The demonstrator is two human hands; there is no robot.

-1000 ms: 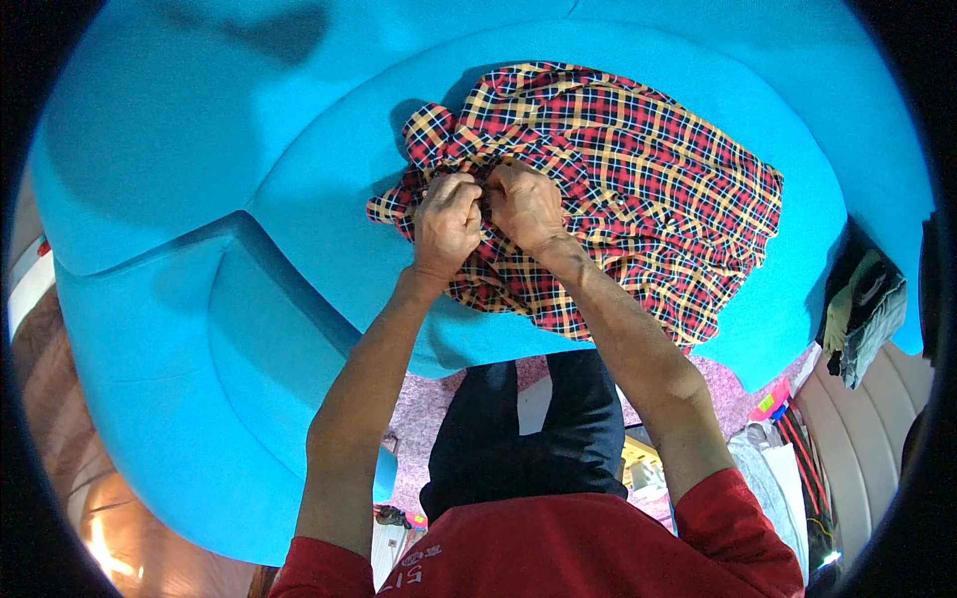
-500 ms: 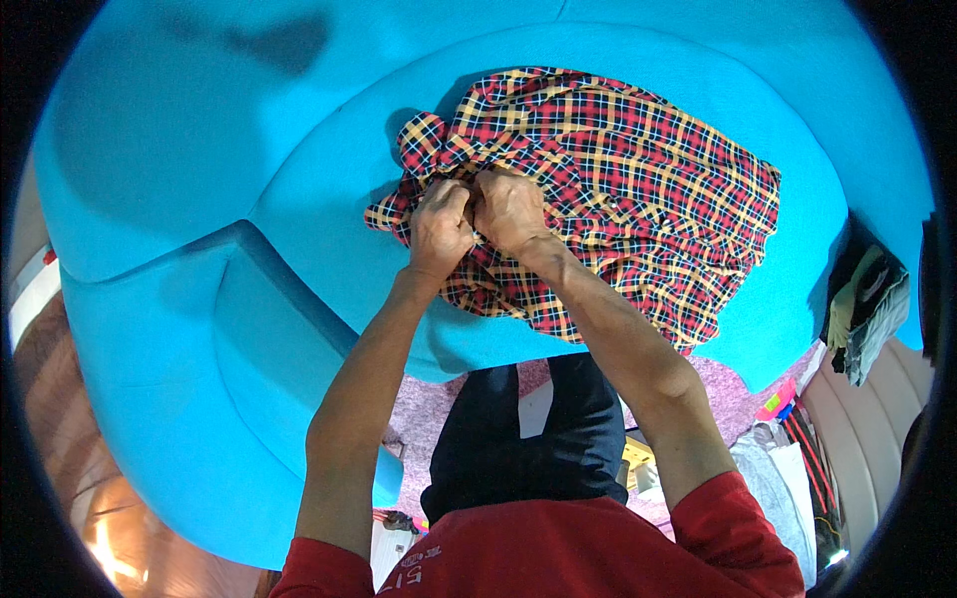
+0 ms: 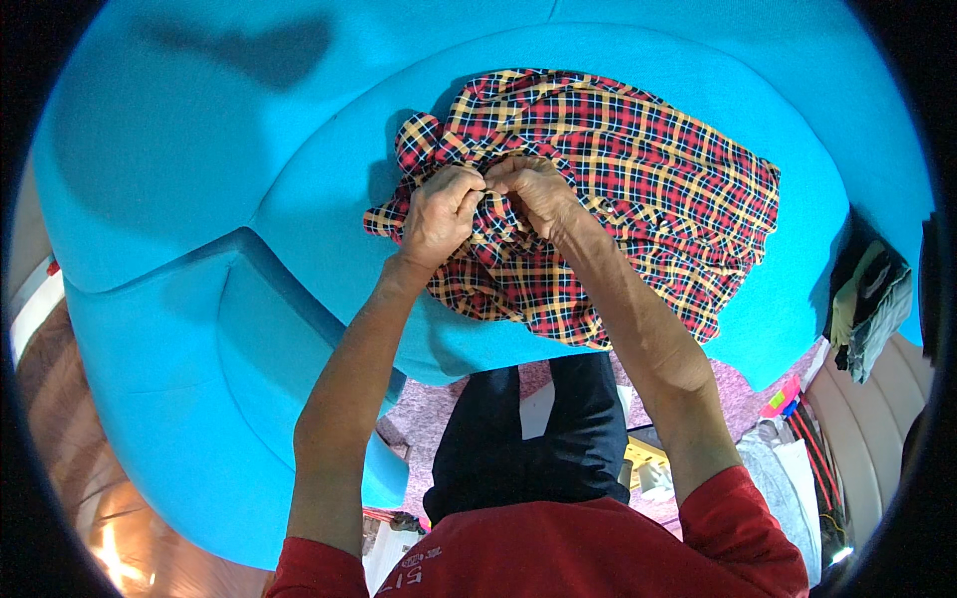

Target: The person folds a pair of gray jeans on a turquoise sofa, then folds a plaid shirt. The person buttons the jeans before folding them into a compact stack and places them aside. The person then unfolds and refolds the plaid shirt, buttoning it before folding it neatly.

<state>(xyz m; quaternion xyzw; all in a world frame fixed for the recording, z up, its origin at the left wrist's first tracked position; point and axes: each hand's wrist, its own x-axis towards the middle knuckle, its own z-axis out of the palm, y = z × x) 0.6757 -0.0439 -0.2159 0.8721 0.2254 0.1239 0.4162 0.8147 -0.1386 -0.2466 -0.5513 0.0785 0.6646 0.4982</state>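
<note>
A plaid shirt point(image 3: 648, 169) in red, black, yellow and white lies spread on the blue sofa seat point(image 3: 329, 189), its narrow, bunched end to the left. At that end my left hand point(image 3: 440, 212) is closed, thumb and fingers pinching the cloth. Just right of it my right hand point(image 3: 536, 193) also pinches the shirt, its fingertips almost meeting those of the left. The fabric is gathered and creased around both hands. What exactly lies between the fingertips is too small to make out.
The sofa's armrest point(image 3: 289, 289) curves round on the left. Folded dark and grey clothes point(image 3: 865, 309) sit at the right edge. Below, a pinkish-purple carpet point(image 3: 733, 384) shows, with a grey cloth point(image 3: 773, 478) and a yellow object point(image 3: 646, 453) on the floor.
My right hand has shifted slightly right and up, and its fingers now show in a pinch. The left hand has turned a little. The cloth between them has moved slightly.
</note>
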